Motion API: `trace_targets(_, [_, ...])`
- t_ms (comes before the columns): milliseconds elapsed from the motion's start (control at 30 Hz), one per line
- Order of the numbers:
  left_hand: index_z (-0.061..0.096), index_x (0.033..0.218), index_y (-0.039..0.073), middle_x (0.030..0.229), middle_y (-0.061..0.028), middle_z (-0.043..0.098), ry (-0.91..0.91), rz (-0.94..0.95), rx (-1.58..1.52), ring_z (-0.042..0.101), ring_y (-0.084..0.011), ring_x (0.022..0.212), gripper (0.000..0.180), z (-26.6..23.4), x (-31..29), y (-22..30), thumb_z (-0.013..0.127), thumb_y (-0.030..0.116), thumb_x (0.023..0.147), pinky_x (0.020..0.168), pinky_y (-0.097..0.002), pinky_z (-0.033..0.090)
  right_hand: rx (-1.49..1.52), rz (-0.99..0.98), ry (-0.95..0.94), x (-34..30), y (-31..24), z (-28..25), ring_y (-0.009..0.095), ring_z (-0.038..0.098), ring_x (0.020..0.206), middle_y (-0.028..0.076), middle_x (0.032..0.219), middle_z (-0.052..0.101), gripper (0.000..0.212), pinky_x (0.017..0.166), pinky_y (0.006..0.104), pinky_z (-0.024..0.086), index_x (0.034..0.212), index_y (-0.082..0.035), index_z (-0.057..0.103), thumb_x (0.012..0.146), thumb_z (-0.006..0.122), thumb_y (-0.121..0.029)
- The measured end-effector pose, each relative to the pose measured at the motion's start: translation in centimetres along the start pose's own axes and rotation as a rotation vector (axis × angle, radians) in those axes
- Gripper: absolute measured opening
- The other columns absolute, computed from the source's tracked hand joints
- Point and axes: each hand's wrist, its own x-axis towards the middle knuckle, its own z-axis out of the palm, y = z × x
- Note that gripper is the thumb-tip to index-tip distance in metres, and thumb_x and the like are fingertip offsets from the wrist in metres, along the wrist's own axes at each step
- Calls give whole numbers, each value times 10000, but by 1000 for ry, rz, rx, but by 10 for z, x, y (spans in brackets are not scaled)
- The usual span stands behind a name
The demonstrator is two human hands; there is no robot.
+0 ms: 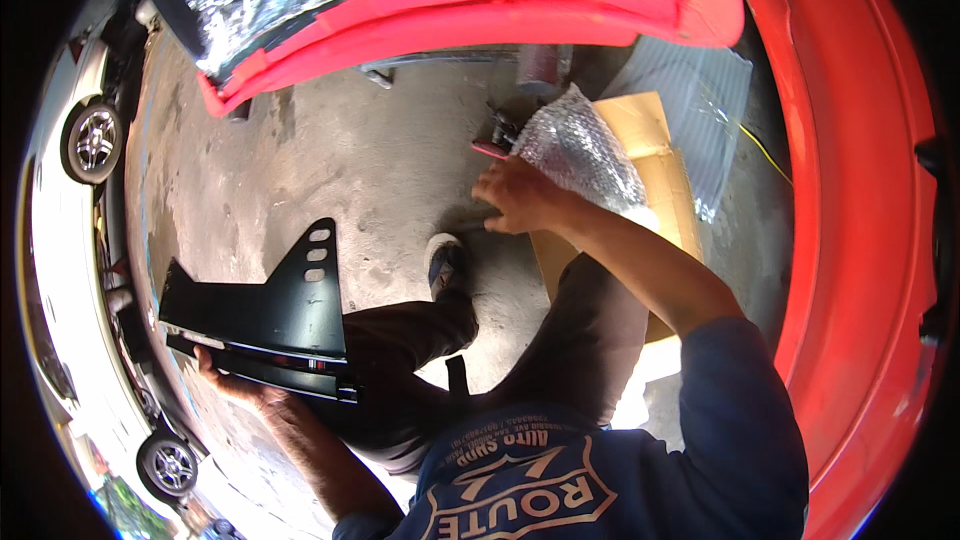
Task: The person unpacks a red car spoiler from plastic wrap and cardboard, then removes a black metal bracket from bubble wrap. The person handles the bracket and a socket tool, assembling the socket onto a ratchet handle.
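Note:
My left hand (238, 387) grips the lower edge of a black fin-shaped panel (270, 310), its fingers mostly underneath. Three oval slots run along the panel's raised tip, and slim black strips show along its lower side, close to my thigh. My right hand (522, 198) is stretched forward with bent fingers apart, and I see nothing in it. Just beyond it lie a clear bubble-wrap sheet (580, 150) and a small red-handled object (490, 149) whose kind I cannot make out. The bubble wrap partly covers a cardboard piece (640, 130).
A red car bumper (480, 15) with shiny film spans the far side on a stand. Large red bodywork (850, 190) curves along the right. Translucent sheeting (705, 100) and a yellow cord (765, 153) lie beside the cardboard. A white car (70, 240) stands left.

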Motion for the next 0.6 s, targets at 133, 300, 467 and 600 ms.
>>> trace_targets(133, [608, 1276, 64, 1236, -132, 656, 178, -128, 140, 633, -319, 1113, 519, 0, -3, 1, 634, 398, 881, 987, -494, 511, -357, 135, -603, -4, 17, 40, 319, 571, 1198, 156, 1156, 648, 884, 974, 461, 469, 1287, -142, 562, 531, 913, -437])
trace_targets(300, [629, 1240, 102, 1173, -103, 677, 510, -380, 324, 643, -284, 1051, 483, -38, 36, -15, 668, 410, 869, 965, -466, 519, -159, 491, -790, -37, 58, 71, 379, 615, 1145, 225, 1192, 637, 1123, 989, 455, 474, 1462, -88, 369, 526, 928, -356])
trace_targets(467, [652, 1172, 81, 1095, -105, 689, 579, -263, 416, 663, -276, 970, 418, -116, 127, -118, 729, 326, 842, 878, -429, 551, -50, 698, -665, -69, 95, 60, 410, 613, 1142, 234, 1178, 642, 1071, 995, 463, 477, 1397, -39, 392, 515, 943, -295])
trace_targets(600, [679, 1060, 34, 986, -145, 712, 538, -8, 971, 692, -275, 868, 439, -154, 161, -185, 810, 329, 763, 811, -408, 551, -87, 890, -596, -139, 120, 39, 400, 585, 1183, 228, 1237, 606, 1119, 1019, 474, 464, 1418, -83, 392, 484, 955, -336])
